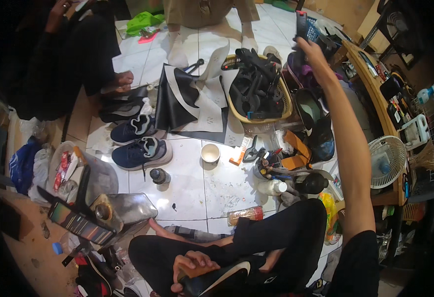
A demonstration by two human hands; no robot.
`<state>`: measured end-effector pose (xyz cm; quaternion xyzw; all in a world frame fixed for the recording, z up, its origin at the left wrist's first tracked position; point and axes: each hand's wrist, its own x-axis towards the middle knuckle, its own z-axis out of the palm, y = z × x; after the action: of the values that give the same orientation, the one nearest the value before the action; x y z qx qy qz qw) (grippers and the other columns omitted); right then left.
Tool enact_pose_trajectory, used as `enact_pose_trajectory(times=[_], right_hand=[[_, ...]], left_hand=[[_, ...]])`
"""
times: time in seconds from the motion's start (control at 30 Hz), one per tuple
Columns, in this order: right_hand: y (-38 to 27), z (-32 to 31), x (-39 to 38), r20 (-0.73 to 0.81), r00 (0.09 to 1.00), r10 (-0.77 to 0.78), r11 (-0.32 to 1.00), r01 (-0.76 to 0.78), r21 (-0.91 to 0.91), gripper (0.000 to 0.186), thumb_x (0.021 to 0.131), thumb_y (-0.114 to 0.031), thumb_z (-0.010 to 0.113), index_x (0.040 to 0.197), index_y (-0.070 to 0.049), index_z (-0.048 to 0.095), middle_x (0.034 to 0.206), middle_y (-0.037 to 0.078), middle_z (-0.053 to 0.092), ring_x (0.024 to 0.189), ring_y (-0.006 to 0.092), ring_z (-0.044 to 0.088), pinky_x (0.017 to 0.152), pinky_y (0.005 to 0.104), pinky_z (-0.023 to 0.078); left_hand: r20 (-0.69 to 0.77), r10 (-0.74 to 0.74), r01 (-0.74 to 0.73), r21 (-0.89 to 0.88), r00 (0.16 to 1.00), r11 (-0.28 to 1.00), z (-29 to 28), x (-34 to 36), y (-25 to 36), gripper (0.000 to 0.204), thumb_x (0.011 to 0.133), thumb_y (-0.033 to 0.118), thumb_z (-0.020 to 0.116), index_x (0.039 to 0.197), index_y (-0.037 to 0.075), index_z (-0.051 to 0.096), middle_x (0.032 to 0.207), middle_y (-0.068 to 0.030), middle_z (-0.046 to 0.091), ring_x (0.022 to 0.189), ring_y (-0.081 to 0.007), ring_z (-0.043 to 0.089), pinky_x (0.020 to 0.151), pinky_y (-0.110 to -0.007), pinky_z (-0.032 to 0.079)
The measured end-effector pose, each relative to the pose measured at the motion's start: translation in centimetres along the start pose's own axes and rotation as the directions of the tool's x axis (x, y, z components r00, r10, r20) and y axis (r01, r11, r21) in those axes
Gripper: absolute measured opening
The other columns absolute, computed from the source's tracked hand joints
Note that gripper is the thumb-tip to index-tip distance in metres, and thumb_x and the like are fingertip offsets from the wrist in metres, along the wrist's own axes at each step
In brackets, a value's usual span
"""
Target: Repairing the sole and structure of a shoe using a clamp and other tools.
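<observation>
White floor tiles point(182, 203) spread before you; your left hand point(194, 265) curls around what looks like a dark shoe point(206, 282) in your lap point(286, 225), your outstretched right hand point(307, 48) grips a black, red-topped object point(302, 24). Best brace that shoe while reaching.
</observation>
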<state>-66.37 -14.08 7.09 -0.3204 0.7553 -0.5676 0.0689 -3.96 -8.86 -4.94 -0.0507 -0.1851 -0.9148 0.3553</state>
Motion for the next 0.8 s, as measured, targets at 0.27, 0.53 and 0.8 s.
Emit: enact_pose_trajectory(times=[0.27, 0.53, 0.8], right_hand=[[-10.3, -12.1, -33.7, 0.437, 0.9, -0.009, 0.745, 0.297, -0.597, 0.082, 0.066, -0.027, 0.08, 0.14, -0.002, 0.055, 0.122, 0.018, 0.062, 0.116, 0.0372, 0.059, 0.105, 0.0438, 0.044], [-3.8, -12.3, -56.3, 0.259, 0.96, 0.107, 0.648, 0.13, -0.751, 0.091, 0.067, -0.024, 0.075, 0.153, -0.02, 0.047, 0.155, 0.029, 0.037, 0.141, 0.0515, 0.038, 0.117, 0.0569, 0.032], [-4.4, -14.7, -57.0, 0.275, 0.915, 0.296, 0.657, 0.014, -0.753, 0.08, 0.076, -0.007, 0.066, 0.152, -0.008, 0.042, 0.146, 0.029, 0.046, 0.136, 0.0427, 0.048, 0.114, 0.0471, 0.038]], left_hand=[[-0.061, -0.022, 0.038, 0.275, 0.998, 0.961, 3.7, -1.8, 0.6, 0.061, 0.082, 0.045, 0.076, 0.113, -0.003, 0.053, 0.108, -0.0231, 0.052, 0.109, -0.0365, 0.056, 0.096, -0.062, 0.051], [0.37, -0.083, -0.106, 0.463, 0.925, 0.88, 6.1, -3.8, -0.5, 0.059, 0.076, 0.041, 0.078, 0.115, -0.001, 0.062, 0.113, -0.0239, 0.056, 0.111, -0.035, 0.057, 0.096, -0.06, 0.053], [0.453, -0.064, -0.247, 0.593, 0.889, 0.767, 7.4, -8.3, -1.6, 0.062, 0.078, 0.051, 0.084, 0.108, 0.004, 0.058, 0.109, -0.0204, 0.051, 0.109, -0.0348, 0.055, 0.092, -0.059, 0.056]])
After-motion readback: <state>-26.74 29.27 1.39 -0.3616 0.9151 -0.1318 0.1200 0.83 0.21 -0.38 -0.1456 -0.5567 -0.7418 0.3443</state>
